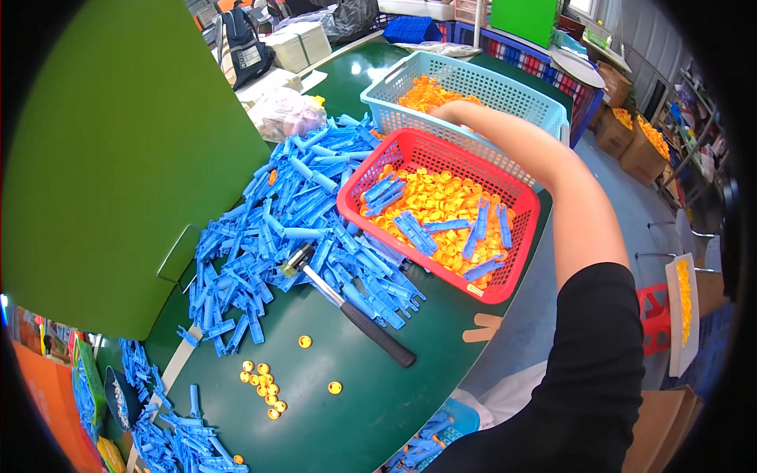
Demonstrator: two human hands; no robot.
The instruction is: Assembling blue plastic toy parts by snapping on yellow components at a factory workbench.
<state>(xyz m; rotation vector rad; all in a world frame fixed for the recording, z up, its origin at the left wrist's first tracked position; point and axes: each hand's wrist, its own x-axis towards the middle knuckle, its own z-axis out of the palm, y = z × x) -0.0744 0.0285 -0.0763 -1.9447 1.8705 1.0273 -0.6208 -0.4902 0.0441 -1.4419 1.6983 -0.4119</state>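
Observation:
My right arm stretches across a red basket [516,268], and my right hand [451,112] is down in a light blue basket [505,88]. Small orange plastic parts [426,93] lie around that hand; its fingers are hidden, so I cannot make out whether they hold any. The red basket holds many yellow-orange plastic caps [441,193], with several blue plastic pieces [415,232] lying on them. To its left spreads a large heap of blue plastic parts [292,213]. A hammer [347,303] with a black grip rests against the heap's near edge. My left hand is out of view.
Several loose yellow caps [264,381] sit on the green table [378,394]. Another blue pile [185,441] lies at the near left. A large green panel [118,158] stands at the left. Cardboard boxes [643,158] of orange parts stand on the floor at the right.

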